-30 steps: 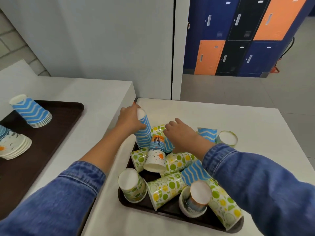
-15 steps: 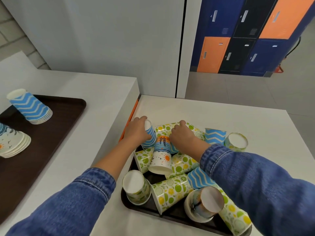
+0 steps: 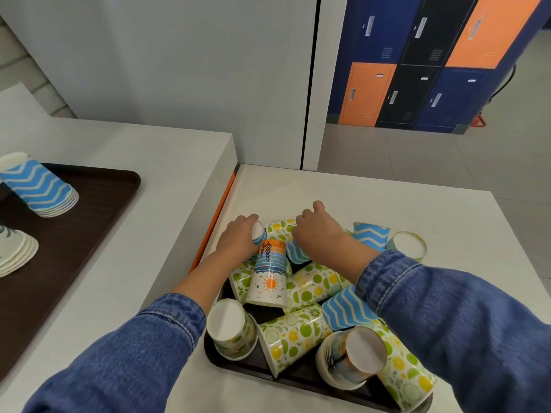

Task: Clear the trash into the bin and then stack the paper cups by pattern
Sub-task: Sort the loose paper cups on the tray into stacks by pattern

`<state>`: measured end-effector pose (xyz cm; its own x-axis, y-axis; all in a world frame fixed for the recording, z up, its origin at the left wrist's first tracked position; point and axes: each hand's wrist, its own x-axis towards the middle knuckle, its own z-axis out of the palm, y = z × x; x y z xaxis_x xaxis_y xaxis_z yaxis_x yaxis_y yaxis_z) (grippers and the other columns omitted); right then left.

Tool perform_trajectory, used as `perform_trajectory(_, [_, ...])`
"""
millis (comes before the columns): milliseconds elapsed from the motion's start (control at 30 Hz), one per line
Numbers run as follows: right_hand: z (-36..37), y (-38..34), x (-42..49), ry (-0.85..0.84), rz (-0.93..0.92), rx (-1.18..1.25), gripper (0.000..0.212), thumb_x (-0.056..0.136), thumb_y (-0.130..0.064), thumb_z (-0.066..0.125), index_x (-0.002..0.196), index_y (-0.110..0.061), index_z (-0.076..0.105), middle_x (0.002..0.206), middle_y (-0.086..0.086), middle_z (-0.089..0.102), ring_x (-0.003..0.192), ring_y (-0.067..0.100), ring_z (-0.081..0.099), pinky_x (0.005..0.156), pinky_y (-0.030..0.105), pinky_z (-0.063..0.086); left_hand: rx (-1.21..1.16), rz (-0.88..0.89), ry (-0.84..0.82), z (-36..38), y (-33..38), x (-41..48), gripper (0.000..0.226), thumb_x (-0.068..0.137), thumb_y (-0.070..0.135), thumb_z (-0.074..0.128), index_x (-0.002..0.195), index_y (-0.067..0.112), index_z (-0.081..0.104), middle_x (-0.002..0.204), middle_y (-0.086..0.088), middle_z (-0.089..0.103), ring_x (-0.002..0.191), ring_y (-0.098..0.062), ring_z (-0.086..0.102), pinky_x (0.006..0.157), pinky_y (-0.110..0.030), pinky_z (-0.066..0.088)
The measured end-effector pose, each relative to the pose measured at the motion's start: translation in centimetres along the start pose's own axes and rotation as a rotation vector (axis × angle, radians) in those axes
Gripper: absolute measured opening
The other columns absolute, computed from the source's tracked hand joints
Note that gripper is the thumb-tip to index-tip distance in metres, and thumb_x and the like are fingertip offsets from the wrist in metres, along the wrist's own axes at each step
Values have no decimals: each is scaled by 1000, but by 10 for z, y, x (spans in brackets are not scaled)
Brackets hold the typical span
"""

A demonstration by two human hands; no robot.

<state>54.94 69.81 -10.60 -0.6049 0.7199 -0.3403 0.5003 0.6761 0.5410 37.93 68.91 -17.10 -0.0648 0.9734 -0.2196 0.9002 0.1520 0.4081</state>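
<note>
Step in hand: I judge I am nesting blue wave cups at the far end of the jumbled tray [image 3: 247, 360], centre of the frame, before carrying them over to the sorted stacks.
Left hand [image 3: 238, 241]: closed round a blue wave cup [image 3: 258, 232], of which only the white base and a strip of blue show past my fingers.
Right hand [image 3: 317, 232]: knuckles up, curled over a second blue wave cup [image 3: 296, 252] lying just right of centre; I cannot tell whether the fingers have closed on it or only rest there.
Obstacle: a sunset cup [image 3: 269, 274] lies between my two hands, leaning on the lime-print cups [image 3: 311, 286] below.
How to do it well: I would lift both blue cups clear of the pile before joining them, line mouth to base, and slide one in straight, squeezing lightly since thin paper walls dent.
Risk: dragging sideways could roll the sunset cup or nudge loose cups off the tray edge.
Destination: the blue wave stack [image 3: 37, 189] stands on the second tray [image 3: 113, 198] at the left edge of the frame, with a white stack [image 3: 15, 251] below it.
Remaining: more blue wave, lime and sunset cups lie unsorted, so sorting looks well short of done.
Trash and bin: neither is visible.
</note>
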Motion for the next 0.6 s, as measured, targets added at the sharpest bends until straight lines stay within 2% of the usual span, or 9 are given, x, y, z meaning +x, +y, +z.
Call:
perform_trajectory(167, [-9,9,-8,-19,27,24,29,96,-21,44,123,-14,51,124,7,54,114,25,49,103,44,28,10,-14,-78,-2,-3,2,93,78,18,72,151,16,13,143,-14,35,130,-31,38,102,-41,41])
perform_trajectory(233, [-11,11,-11,-15,34,53,29,96,-19,43,123,-13,52,123,7,54,113,25,49,103,44,28,46,-15,-90,-6,-3,0,92,79,12,66,151,15,9,147,-13,30,133,-30,35,103,-39,40])
perform_trajectory(333, [-13,16,-17,-12,46,109,31,94,-20,46,123,-14,52,123,7,54,114,25,49,102,42,28,49,-1,-30,-14,-5,-3,82,83,10,60,151,14,14,149,-12,29,136,-28,30,106,-36,35])
perform_trajectory(400, [-16,24,-20,22,67,190,34,89,-25,53,121,-14,52,120,6,55,112,25,51,100,40,29,-33,23,53,-21,-6,-6,73,85,9,58,149,13,22,149,-11,31,137,-26,31,108,-34,32])
perform_trajectory(467, [-20,33,-21,123,103,345,44,81,-33,63,119,-14,51,115,6,56,105,26,54,93,37,33,-240,40,147,-31,-5,-10,60,88,8,57,143,13,36,143,-10,40,130,-23,40,104,-29,34])
perform_trajectory(500, [-22,36,-19,179,127,462,51,78,-36,67,121,-15,50,115,5,57,103,26,55,90,36,36,-422,18,177,-37,-2,-13,51,89,8,56,139,15,44,138,-9,47,125,-20,47,99,-27,38])
perform_trajectory(567, [-25,39,-11,275,166,796,61,72,-37,72,125,-18,48,118,3,59,101,25,59,87,35,43,-887,-61,134,-50,7,-21,36,92,19,58,128,18,54,126,-6,59,116,-20,56,90,-29,45])
perform_trajectory(600, [-27,37,-6,308,172,961,64,71,-35,75,127,-19,48,119,2,60,102,24,60,86,35,47,-1074,-95,90,-56,9,-25,36,90,30,60,124,18,56,123,-5,62,114,-22,59,88,-31,48])
